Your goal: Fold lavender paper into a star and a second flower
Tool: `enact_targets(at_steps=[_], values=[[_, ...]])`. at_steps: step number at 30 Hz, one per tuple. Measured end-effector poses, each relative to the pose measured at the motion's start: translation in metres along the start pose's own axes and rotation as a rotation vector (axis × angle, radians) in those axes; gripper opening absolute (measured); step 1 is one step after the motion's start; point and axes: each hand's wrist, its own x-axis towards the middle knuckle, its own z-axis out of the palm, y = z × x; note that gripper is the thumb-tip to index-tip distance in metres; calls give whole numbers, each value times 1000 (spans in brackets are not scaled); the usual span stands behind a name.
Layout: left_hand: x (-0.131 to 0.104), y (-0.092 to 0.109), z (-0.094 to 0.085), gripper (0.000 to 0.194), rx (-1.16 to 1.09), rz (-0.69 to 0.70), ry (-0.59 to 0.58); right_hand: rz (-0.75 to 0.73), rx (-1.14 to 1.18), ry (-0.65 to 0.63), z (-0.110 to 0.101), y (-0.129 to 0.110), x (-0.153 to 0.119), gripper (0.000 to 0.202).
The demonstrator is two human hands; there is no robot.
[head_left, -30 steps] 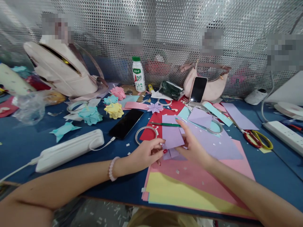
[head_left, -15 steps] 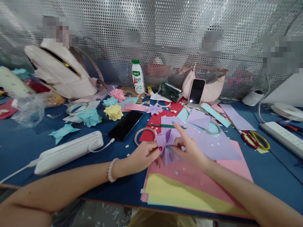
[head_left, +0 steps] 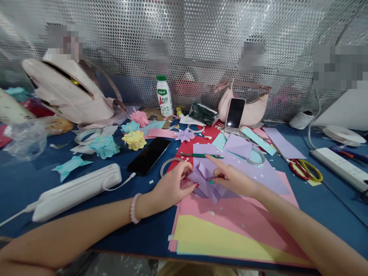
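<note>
A purple folded-paper piece [head_left: 204, 174] with several pointed flaps is between my two hands, over the sheets of coloured paper. My left hand [head_left: 174, 184] pinches its left side, thumb in front and the other fingers curled behind. From the right, my right hand [head_left: 234, 179] grips a flap with the thumb against the curled fingers, while its index finger stretches forward over the paper. Just beyond the hands lies a thin green-handled tool [head_left: 208, 155], perhaps a craft knife. A stack of pink and yellow sheets [head_left: 218, 237] lies below, with a purple sheet [head_left: 267, 176] on top.
Folded paper stars [head_left: 104, 146], a black phone [head_left: 149, 155], a white power bank-like block [head_left: 80, 189] and a tape roll [head_left: 165, 168] lie to the left. Scissors [head_left: 312, 170] and a power strip [head_left: 342, 168] are right. A bottle [head_left: 164, 97] and handbag [head_left: 258, 105] stand behind.
The purple paper has turned and its flaps now stand up more in points. My left hand has shifted its hold, its fingers now more arched. The whole view has moved slightly.
</note>
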Motion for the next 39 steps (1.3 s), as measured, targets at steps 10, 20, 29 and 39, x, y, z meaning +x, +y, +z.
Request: enact_targets(at_steps=[10,20,29,39], values=[[7,-11,12,30,550,684,-205,47,-328,-58,-7,8,-6,69],[26,-5,28,21,602,767,-297,-48,-370,-116,-29,5,-30,79],[30,7,21,23,372,547,-328,-71,-352,-139,-38,7,-33,44],[24,3,31,25,479,596,-247,35,-445,64,-22,25,-25,15]])
